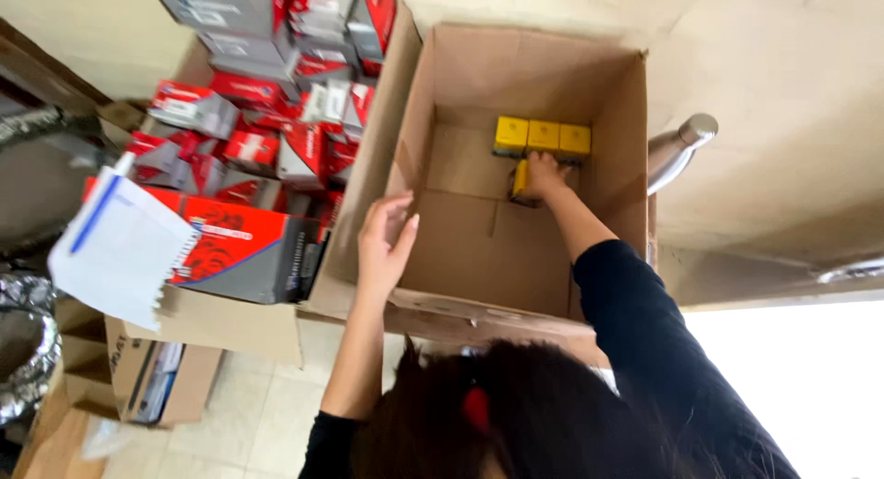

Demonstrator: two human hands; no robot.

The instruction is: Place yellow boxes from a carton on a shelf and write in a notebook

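Your right hand (543, 177) grips a small yellow box (521, 182); seat it square beside the yellow row (542, 136) at frame centre. Your open left hand (385, 244) steadies the cardboard carton (479, 249).

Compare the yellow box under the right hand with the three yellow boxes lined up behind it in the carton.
The yellow box under the right hand is gripped and mostly hidden; the three yellow boxes stand free, untouched. It sits alone, nearer the carton's middle; they form a close row against the far wall of the carton. All look the same yellow and rest on the carton floor.
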